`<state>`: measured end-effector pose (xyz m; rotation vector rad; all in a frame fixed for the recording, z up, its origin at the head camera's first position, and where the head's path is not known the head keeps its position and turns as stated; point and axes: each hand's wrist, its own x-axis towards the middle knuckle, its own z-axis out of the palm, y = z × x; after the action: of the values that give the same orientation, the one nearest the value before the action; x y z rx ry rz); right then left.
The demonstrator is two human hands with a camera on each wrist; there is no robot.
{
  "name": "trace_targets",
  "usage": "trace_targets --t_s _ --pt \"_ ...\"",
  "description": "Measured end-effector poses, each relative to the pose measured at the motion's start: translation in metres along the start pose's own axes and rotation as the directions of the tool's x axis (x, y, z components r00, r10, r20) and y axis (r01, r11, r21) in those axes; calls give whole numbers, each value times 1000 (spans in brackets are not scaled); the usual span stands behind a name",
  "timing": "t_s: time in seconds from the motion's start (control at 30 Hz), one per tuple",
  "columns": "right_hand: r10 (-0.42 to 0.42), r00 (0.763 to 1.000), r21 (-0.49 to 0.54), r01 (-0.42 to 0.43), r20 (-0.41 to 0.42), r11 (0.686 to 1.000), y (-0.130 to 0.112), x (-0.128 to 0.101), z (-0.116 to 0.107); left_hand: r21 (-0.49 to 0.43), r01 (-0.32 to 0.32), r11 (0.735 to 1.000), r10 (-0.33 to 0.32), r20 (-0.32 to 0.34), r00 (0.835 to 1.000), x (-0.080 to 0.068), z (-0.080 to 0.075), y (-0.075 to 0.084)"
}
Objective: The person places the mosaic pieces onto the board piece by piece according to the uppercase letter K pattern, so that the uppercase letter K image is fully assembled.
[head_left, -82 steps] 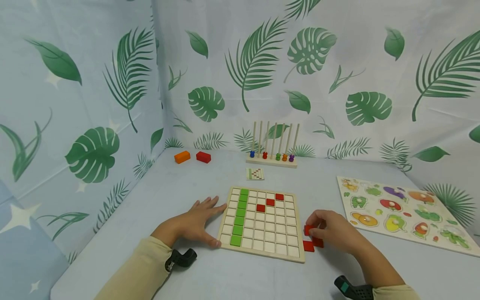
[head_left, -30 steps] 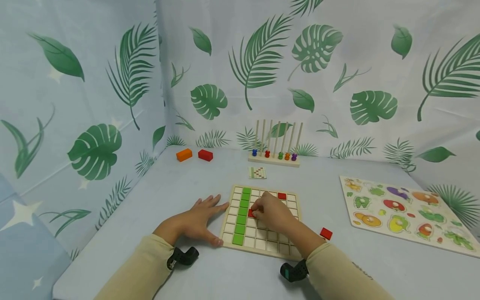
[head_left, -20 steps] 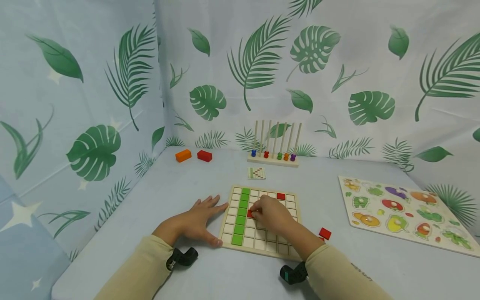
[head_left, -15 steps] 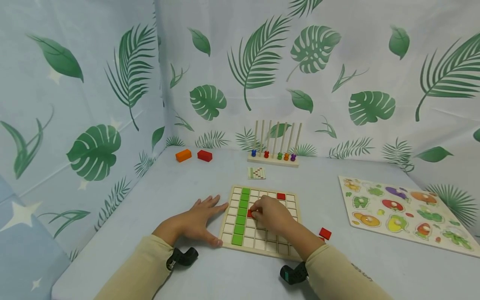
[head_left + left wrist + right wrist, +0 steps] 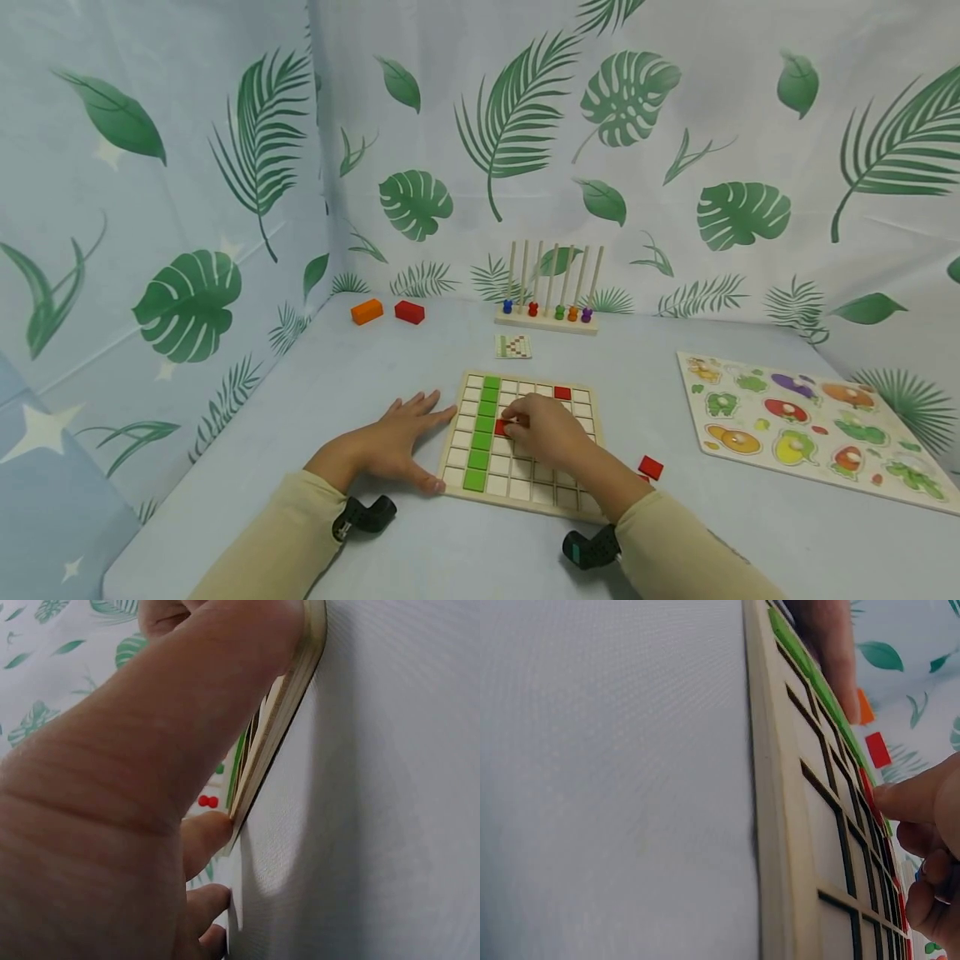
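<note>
A wooden grid board [image 5: 525, 502] lies in the middle of the table. A column of green tiles [image 5: 481, 438] runs down its left part. My left hand [image 5: 393, 442] rests with spread fingers at the board's left edge, thumb by the near-left corner. My right hand [image 5: 551, 429] reaches over the board, fingers curled, pinching a red square tile [image 5: 500, 427] at a cell beside the green column. In the right wrist view, the thumb is on this red tile [image 5: 868, 787]. Another red tile [image 5: 562, 392] sits in the top row; my right hand covers the cells between.
Loose red tiles [image 5: 650, 467] lie right of the board, partly behind my right forearm. A pattern card [image 5: 513, 347] and a peg stand [image 5: 545, 321] are beyond it. Orange [image 5: 367, 312] and red [image 5: 409, 312] blocks stand back left. A vegetable puzzle board [image 5: 810, 425] lies at right.
My right hand has moved from the loose tiles at the right onto the board with a red tile, then stays there, its fingertips loosening slightly. My left hand stays in place.
</note>
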<state>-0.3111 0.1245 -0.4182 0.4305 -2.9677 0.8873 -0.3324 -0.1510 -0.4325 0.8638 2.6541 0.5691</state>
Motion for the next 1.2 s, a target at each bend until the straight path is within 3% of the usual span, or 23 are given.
trace_targets --t_s 0.2,0.4,0.9,1.2 --pt "-17 1000 66 18 -19 998 15 -13 -18 2 -3 1000 3 4 1000 1 -1 2" --pt "32 999 80 -29 -34 996 40 -32 -41 3 -2 1000 2 8 1000 1 -1 1" --pt "202 976 -8 -203 -77 979 86 -76 -75 3 2 1000 -2 1 1000 0 0 2" --pt "312 948 -38 -315 -66 948 100 -82 -86 2 -4 1000 4 -2 1000 1 1 0"
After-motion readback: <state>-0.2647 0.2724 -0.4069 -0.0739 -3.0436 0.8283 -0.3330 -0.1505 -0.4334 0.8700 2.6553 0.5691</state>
